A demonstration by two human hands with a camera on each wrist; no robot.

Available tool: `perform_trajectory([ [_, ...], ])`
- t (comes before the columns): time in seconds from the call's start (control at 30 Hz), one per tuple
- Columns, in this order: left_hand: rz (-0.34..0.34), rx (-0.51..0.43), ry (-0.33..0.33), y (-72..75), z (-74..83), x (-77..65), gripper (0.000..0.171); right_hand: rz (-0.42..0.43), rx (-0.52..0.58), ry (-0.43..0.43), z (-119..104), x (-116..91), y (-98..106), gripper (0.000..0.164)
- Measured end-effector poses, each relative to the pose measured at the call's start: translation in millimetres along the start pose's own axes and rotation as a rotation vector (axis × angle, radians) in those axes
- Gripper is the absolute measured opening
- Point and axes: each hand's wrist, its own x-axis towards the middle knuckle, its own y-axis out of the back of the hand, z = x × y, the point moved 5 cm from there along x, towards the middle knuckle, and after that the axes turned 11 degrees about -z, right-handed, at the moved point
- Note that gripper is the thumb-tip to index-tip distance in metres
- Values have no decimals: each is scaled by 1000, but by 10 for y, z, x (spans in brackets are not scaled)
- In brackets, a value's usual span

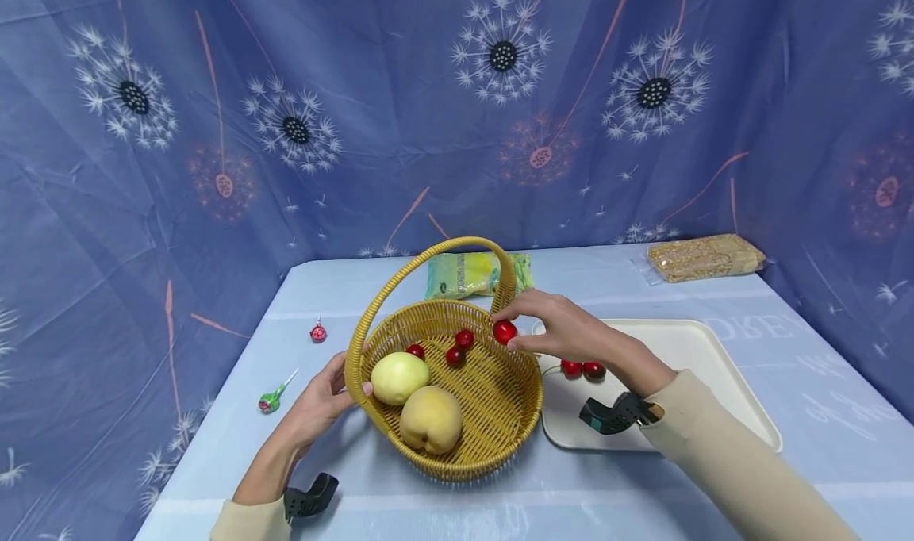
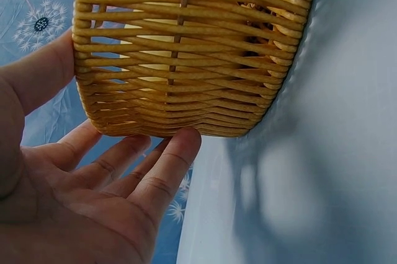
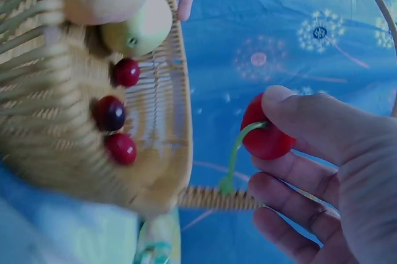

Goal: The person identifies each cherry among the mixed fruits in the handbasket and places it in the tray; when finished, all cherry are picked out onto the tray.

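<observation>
1. Right hand [image 1: 560,325] — thumb and fingers pinch a red cherry [image 1: 505,332] by the far right rim of the basket [image 1: 500,398].
2. Left hand [image 1: 323,402] — thumb and fingers grip the basket's left side.

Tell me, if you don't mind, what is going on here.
A person is handling fruit around a wicker basket. Their right grip pinches a red cherry by the basket's right rim, while the left grip holds the basket's left side. Inside lie a pale green fruit, a yellow peach-like fruit and three loose cherries. Two more cherries show on the white tray to the right, and two lollipops lie off to the left.
</observation>
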Motion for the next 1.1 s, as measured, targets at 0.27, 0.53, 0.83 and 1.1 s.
perform_trajectory([
  [0.27,-5,24,-5,0,20,2,69,118,-34,-89,312,-484,-34,31],
  [0.53,0,11,-3,3,8,0,68,195,-66,-208,697,-936,-99,34],
  [0.83,-4,8,-5,6,-1,-1,67,223,-88,-298,1017,-1236,-176,34],
  [1.1,0,10,-11,1,-3,6,67,174,-55,-386,1253,-1297,-291,38],
])
